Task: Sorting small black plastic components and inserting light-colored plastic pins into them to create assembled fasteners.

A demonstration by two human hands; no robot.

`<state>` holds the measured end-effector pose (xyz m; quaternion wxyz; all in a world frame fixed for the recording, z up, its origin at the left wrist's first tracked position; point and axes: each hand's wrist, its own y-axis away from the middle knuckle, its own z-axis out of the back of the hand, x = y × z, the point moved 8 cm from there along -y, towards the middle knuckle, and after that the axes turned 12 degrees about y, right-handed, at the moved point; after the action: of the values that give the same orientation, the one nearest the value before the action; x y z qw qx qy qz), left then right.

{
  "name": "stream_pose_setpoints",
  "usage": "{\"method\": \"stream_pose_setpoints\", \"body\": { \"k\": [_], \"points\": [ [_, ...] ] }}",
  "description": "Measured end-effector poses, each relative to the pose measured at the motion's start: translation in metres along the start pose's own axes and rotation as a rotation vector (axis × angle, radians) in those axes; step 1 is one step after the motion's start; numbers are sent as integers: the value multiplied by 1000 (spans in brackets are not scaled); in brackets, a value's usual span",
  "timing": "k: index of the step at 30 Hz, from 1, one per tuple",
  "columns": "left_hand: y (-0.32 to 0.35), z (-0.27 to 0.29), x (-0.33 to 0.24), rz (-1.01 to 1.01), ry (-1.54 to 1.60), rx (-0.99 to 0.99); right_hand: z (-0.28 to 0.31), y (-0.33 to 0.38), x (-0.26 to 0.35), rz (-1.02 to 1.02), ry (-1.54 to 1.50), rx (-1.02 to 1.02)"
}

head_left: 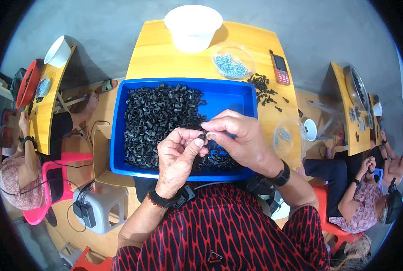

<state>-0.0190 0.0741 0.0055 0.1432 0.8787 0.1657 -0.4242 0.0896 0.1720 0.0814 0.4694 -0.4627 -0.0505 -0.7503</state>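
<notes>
Over the blue tray my two hands meet, fingertips almost touching. My left hand pinches a small black plastic part between thumb and fingers. From the other side, my right hand closes thumb and forefinger on the same spot; a dark bit shows at its fingertips, too small to name. Heaped in the tray's left and middle lie many small black ring-shaped plastic parts, with more below my hands. Blue bottom shows at the tray's upper right.
Beyond the tray, a yellow table bears a white bucket, a clear bowl of silvery screws, loose black pieces and a red phone. A second clear dish sits at right. Other people work at tables on both sides.
</notes>
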Motion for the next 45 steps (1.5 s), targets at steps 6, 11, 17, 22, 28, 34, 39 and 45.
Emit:
{"method": "stream_pose_setpoints", "body": {
  "k": [6,11,17,22,28,34,39,45],
  "points": [
    [-5,2,4,4,14,21,-3,5,6,37,85,-20],
    [-5,2,5,36,-29,21,-4,7,-2,42,73,-29],
    [-6,2,9,83,9,36,-4,5,-11,4,-69,-57],
    [-7,4,11,90,70,36,-7,9,-11,-27,-38,-70],
    [-8,4,12,68,73,73,-7,14,-3,38,15,-118],
    [-9,3,10,52,102,86,-9,14,0,87,66,-105],
    [-8,2,8,69,76,34,-11,18,-2,89,35,-114],
    [-8,2,10,104,106,56,-13,18,-3,46,-22,-104]
  ]
}}
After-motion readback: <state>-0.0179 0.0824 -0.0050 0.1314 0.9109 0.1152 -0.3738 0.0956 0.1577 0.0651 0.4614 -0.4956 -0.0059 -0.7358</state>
